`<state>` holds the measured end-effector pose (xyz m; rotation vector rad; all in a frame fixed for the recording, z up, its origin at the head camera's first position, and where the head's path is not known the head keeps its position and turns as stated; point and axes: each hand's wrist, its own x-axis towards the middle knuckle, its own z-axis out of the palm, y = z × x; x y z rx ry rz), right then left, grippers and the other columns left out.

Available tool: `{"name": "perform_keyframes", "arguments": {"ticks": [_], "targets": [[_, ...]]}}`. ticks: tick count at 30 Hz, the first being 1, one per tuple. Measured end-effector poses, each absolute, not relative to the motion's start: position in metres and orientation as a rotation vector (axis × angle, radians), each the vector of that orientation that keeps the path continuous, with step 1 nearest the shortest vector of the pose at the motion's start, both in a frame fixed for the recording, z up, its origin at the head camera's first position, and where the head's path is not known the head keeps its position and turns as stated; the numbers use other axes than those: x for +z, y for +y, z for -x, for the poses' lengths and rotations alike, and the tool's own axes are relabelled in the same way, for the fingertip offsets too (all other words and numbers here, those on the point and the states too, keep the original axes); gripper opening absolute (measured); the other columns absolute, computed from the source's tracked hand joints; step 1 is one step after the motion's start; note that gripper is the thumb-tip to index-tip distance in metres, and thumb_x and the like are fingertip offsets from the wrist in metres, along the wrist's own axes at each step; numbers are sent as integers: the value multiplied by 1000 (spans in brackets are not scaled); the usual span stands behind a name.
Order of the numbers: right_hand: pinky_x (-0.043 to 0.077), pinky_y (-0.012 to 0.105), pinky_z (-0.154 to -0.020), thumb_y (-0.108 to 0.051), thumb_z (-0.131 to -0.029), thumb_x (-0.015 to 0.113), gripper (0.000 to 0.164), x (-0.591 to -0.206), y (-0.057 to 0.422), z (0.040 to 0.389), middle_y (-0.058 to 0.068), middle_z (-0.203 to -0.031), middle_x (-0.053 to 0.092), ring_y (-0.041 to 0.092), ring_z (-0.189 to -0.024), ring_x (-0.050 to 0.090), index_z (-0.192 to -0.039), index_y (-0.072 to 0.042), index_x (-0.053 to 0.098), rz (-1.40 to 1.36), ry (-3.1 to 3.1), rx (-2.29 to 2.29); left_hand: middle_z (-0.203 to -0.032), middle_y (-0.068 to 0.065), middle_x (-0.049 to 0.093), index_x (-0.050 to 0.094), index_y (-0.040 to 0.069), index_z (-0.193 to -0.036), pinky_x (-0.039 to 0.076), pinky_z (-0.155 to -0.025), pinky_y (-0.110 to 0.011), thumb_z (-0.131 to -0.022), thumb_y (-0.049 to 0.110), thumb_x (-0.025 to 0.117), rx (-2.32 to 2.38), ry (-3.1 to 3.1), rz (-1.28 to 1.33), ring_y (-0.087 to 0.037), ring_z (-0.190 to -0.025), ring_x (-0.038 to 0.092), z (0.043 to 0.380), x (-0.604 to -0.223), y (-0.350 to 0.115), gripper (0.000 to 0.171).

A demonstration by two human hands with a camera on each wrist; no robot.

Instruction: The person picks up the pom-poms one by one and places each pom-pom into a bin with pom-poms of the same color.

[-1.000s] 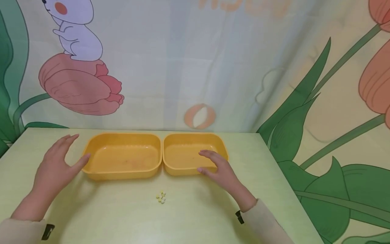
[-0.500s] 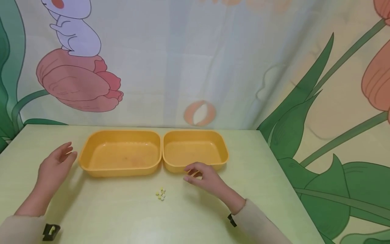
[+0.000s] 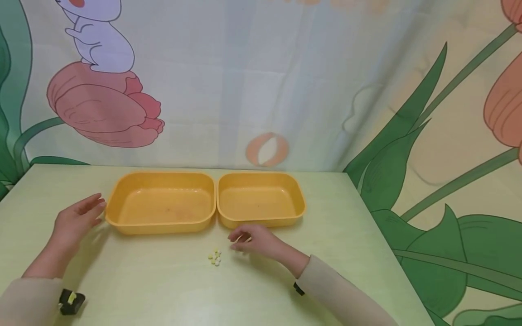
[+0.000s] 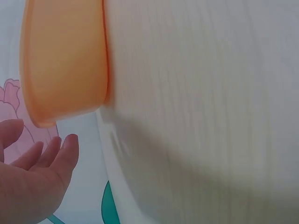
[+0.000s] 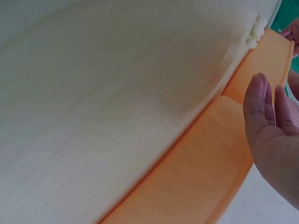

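Note:
Several small yellow and white beads or pellets [image 3: 215, 257] lie in a little cluster on the table in front of two yellow trays. My right hand [image 3: 258, 240] hovers just right of the cluster, fingers loosely bent, holding nothing. Behind it stands the smaller tray [image 3: 263, 223]. The larger tray [image 3: 163, 228] adjoins it on the left, and both look empty inside. My left hand [image 3: 75, 224] is at the larger tray's left end, fingertips right at the rim, with nothing in its grasp. In the left wrist view its fingers [image 4: 65, 156] are relaxed below the tray's end [image 4: 70, 60].
The pale green table [image 3: 171, 290] ends at a printed curtain [image 3: 195, 90] behind the trays. More curtain with large green leaves [image 3: 440, 249] runs along the right edge. A black wrist device [image 3: 71, 302] hangs at the left sleeve.
My right hand has moved left and toward me, from over the smaller tray to beside the cluster. The left hand has dropped slightly and its fingers have drawn closer together.

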<state>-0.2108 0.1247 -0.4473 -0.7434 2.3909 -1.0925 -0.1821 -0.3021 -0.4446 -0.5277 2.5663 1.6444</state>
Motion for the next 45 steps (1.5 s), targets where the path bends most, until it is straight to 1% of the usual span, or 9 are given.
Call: {"name": "perform_keyframes", "arguments": {"ticks": [1, 2, 4, 9, 14, 25, 32, 37, 45], "targets": [[56, 15, -78, -14, -95, 73, 24, -448, 122, 212, 13, -111, 77, 12, -93, 69, -116, -3, 73, 734, 2389, -1071, -165, -29, 24, 18, 4, -162, 53, -70, -1, -109, 44, 39, 1649, 2543, 547, -44, -149, 35, 184, -445, -302, 70], [56, 15, -76, -14, -95, 73, 23, -449, 119, 213, 12, -110, 77, 10, -92, 68, -115, -3, 74, 725, 2384, -1054, -166, -28, 22, 17, 5, -162, 53, -70, -1, -109, 44, 39, 1657, 2520, 561, -47, -150, 29, 185, -445, -302, 70], [54, 14, -72, -14, -95, 73, 22, -450, 114, 215, 12, -108, 77, 8, -89, 67, -114, -4, 74, 712, 2368, -1025, -167, -26, 20, 17, 6, -163, 54, -70, -2, -109, 44, 40, 1677, 2479, 590, -47, -152, 27, 188, -447, -303, 69], [51, 13, -67, -12, -95, 73, 19, -454, 106, 222, 12, -107, 77, 5, -87, 64, -113, -4, 74, 688, 2318, -991, -170, -23, 15, 17, 7, -162, 56, -72, -4, -110, 40, 41, 1724, 2402, 637, -44, -152, 29, 192, -450, -302, 67], [51, 12, -69, -9, -93, 74, 18, -458, 100, 226, 11, -105, 77, 4, -86, 63, -111, -4, 75, 711, 2313, -931, -171, -21, 13, 17, 8, -163, 56, -73, -5, -110, 37, 42, 1733, 2373, 649, -43, -152, 29, 194, -452, -301, 65], [49, 10, -68, -4, -91, 75, 16, -460, 93, 225, 9, -95, 75, 3, -79, 58, -107, -2, 76, 714, 2340, -883, -170, -21, 14, 19, 8, -161, 57, -75, -6, -110, 32, 42, 1764, 2345, 633, -40, -151, 30, 196, -454, -301, 61], [44, 12, -66, -7, -89, 78, 11, -467, 90, 226, -4, -82, 64, 4, -75, 53, -100, -6, 76, 709, 2361, -855, -170, -21, 15, 19, 8, -161, 58, -76, -7, -111, 31, 41, 1768, 2337, 643, -40, -151, 31, 196, -452, -300, 60], [41, 13, -67, -9, -90, 77, 8, -467, 88, 225, -8, -77, 59, 3, -73, 50, -98, -7, 77, 773, 2393, -797, -170, -22, 16, 21, 7, -161, 58, -78, -8, -110, 31, 42, 1773, 2344, 632, -39, -148, 34, 196, -454, -301, 61], [44, 13, -68, -10, -92, 76, 4, -467, 88, 226, -3, -82, 66, 3, -75, 52, -96, -8, 76, 799, 2380, -806, -170, -23, 16, 21, 7, -161, 58, -79, -8, -110, 32, 43, 1772, 2355, 618, -37, -145, 38, 197, -456, -302, 61]]}}
